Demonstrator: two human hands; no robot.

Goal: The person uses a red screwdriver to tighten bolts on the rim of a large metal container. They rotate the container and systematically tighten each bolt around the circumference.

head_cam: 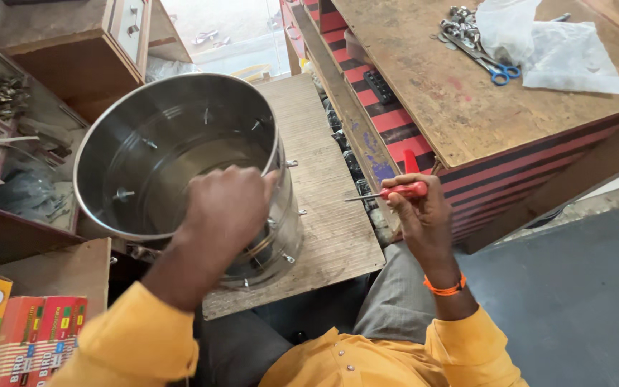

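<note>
Steel drum [173, 154] tilted on wooden surface [331, 215], mouth facing up and left, several screws already through wall, fastening seemingly partway. Left hand [227, 208] clamped over near rim. Right hand [420, 208] closed on red screwdriver [392, 192], lying roughly level, tip pointing left toward drum, not yet touching.

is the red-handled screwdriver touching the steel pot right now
No, the right hand holds the red-handled screwdriver in the air beside the steel pot, its tip clear of the wall, while the left hand grips the rim.
</note>
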